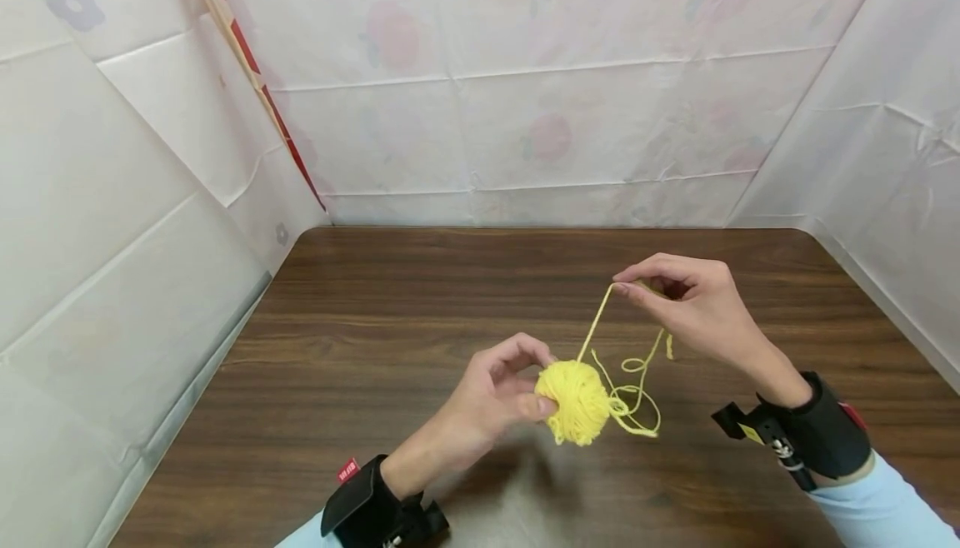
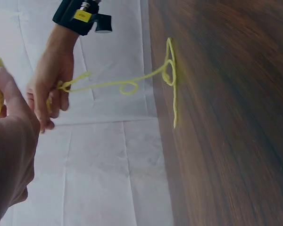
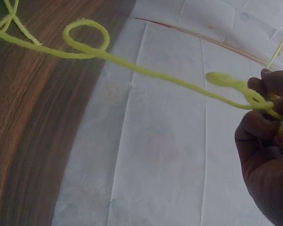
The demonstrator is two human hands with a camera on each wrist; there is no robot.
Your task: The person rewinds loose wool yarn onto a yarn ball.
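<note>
The left hand (image 1: 491, 394) grips a yellow yarn ball (image 1: 576, 402) just above the desk (image 1: 390, 298) — thumb and fingers curled on it. The right hand (image 1: 693, 302) pinches the yarn strand (image 1: 596, 323), raised taut from the ball — loose loops trail onto the wood.

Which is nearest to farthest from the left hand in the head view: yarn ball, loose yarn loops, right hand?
1. Yarn ball: gripped by the left hand.
2. Loose yarn loops: just right of the ball, over the table.
3. Right hand: raised up right, pinching the strand.
</note>
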